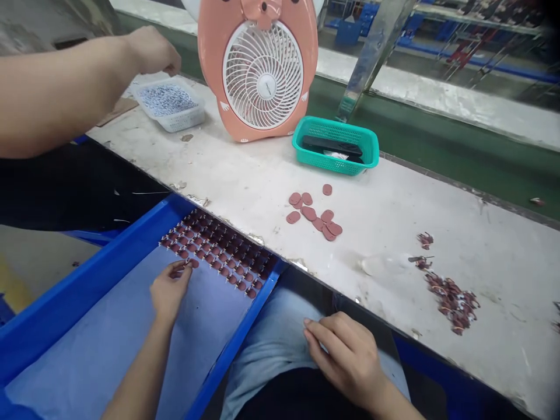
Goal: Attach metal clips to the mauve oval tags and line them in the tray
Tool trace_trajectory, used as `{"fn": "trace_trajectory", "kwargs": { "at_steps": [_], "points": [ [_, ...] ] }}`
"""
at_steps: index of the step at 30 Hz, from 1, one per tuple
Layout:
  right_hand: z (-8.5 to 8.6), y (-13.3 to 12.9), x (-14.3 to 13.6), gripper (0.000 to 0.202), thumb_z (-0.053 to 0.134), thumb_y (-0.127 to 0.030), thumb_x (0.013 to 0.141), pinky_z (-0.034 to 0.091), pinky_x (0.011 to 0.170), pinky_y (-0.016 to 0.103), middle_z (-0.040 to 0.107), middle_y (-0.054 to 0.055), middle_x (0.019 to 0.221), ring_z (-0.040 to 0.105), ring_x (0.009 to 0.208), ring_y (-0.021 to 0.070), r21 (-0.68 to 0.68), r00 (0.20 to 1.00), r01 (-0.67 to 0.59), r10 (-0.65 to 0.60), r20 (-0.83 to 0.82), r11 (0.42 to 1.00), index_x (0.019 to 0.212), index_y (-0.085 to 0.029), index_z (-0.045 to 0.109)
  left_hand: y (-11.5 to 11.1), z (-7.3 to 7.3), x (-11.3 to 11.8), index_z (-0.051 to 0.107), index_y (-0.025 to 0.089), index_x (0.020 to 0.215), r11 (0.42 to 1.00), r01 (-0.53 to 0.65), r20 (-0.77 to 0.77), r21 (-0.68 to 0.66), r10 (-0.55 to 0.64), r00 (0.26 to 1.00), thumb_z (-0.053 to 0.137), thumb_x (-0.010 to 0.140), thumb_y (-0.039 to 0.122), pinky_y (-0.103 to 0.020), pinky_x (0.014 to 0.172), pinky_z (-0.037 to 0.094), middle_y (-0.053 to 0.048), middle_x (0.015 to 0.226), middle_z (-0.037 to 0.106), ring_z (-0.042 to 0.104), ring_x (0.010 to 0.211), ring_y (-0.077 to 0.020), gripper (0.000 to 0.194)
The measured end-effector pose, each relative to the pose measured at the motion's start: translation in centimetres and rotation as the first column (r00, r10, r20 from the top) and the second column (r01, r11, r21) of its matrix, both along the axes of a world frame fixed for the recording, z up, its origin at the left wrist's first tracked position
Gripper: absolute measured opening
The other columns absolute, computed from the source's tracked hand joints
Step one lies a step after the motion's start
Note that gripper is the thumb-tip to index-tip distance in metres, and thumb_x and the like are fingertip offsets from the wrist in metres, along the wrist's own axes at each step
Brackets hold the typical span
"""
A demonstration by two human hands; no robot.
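Left hand [167, 291] inside a blue tray [83, 277], right hand [347, 359] over the lap [275, 326].
A co-worker's hand [153, 51] hovers by a white basket [184, 121] (its grip I cannot tell); the left fingertips pinch a reddish-brown piece [195, 263] beside neat rows of pieces [224, 271]; loose discs [308, 213] lie on the table [394, 204]; the right fingers curl loosely, whether closed on anything I cannot tell; farther right, a heap of parts [452, 303].

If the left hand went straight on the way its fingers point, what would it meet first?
Most likely the near edge of the rows of brown pieces in the blue tray, just beyond the left hand; its height above them is hard to judge.
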State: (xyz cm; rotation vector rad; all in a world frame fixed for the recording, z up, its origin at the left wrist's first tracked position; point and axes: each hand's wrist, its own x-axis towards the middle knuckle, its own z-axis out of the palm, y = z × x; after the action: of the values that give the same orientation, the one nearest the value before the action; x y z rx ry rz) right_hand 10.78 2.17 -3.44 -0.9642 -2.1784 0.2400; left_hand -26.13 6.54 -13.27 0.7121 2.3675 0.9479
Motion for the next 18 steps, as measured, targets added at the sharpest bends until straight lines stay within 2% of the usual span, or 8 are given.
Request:
{"fn": "trace_trajectory", "kwargs": {
  "at_steps": [4, 7, 11, 15, 18],
  "points": [
    [-0.3, 0.1, 0.8, 0.016, 0.064, -0.006, 0.089, 0.051, 0.053, 0.027, 0.067, 0.004, 0.073, 0.060, 0.059, 0.0143, -0.011, 0.999, 0.040, -0.040, 0.017, 0.999, 0.102, -0.015, 0.066, 0.6, -1.9, -3.2, 0.070, 0.017, 0.107, 0.972, 0.121, -0.129, -0.201, -0.148, 0.980, 0.068, 0.087, 0.044, -0.052, 0.095, 0.048, -0.006, 0.099, 0.071, 0.065, 0.101, -0.0269, 0.033],
    [-0.4, 0.1, 0.9, 0.016, 0.064, -0.006, 0.089, 0.052, 0.053, 0.027, 0.067, 0.004, 0.073, 0.061, 0.059, 0.0148, -0.013, 0.998, 0.064, -0.063, 0.026, 0.998, 0.103, -0.015, 0.067, 0.9, -2.9, -3.9, 0.068, 0.017, 0.112, 0.947, 0.149, -0.177, -0.285, -0.205, 0.963, 0.064, 0.090, 0.048, -0.051, 0.092, 0.050, -0.008, 0.104, 0.070, 0.066, 0.101, -0.0267, 0.038],
    [-0.5, 0.2, 0.9, 0.017, 0.064, -0.006, 0.089, 0.053, 0.053, 0.028, 0.068, 0.004, 0.074, 0.062, 0.059, 0.0153, -0.021, 0.997, 0.078, -0.077, 0.020, 0.997, 0.103, -0.016, 0.067, 1.6, -3.9, -4.1, 0.067, 0.017, 0.114, 0.931, 0.164, -0.194, -0.327, -0.236, 0.952, 0.061, 0.093, 0.049, -0.049, 0.091, 0.052, -0.008, 0.106, 0.070, 0.066, 0.100, -0.0257, 0.039],
    [-0.1, 0.4, 1.1, 0.018, 0.064, -0.005, 0.089, 0.053, 0.053, 0.029, 0.068, 0.004, 0.075, 0.061, 0.060, 0.0155, -0.010, 0.996, 0.082, -0.082, 0.035, 0.997, 0.104, -0.015, 0.066, 2.0, -3.6, -4.0, 0.067, 0.017, 0.115, 0.939, 0.162, -0.168, -0.303, -0.220, 0.961, 0.063, 0.091, 0.047, -0.052, 0.090, 0.050, -0.009, 0.102, 0.069, 0.065, 0.100, -0.0287, 0.039],
    [0.0, 0.6, 2.3, 0.026, 0.064, -0.004, 0.088, 0.054, 0.057, 0.030, 0.067, 0.004, 0.077, 0.061, 0.065, 0.0164, 0.034, 0.990, 0.138, -0.139, 0.020, 0.990, 0.111, -0.017, 0.066, 1.6, -2.1, -3.2, 0.069, 0.014, 0.114, 0.964, 0.175, -0.132, -0.201, -0.204, 0.970, 0.065, 0.086, 0.048, -0.061, 0.087, 0.045, -0.014, 0.093, 0.068, 0.059, 0.109, -0.0444, 0.044]
  ]
}}
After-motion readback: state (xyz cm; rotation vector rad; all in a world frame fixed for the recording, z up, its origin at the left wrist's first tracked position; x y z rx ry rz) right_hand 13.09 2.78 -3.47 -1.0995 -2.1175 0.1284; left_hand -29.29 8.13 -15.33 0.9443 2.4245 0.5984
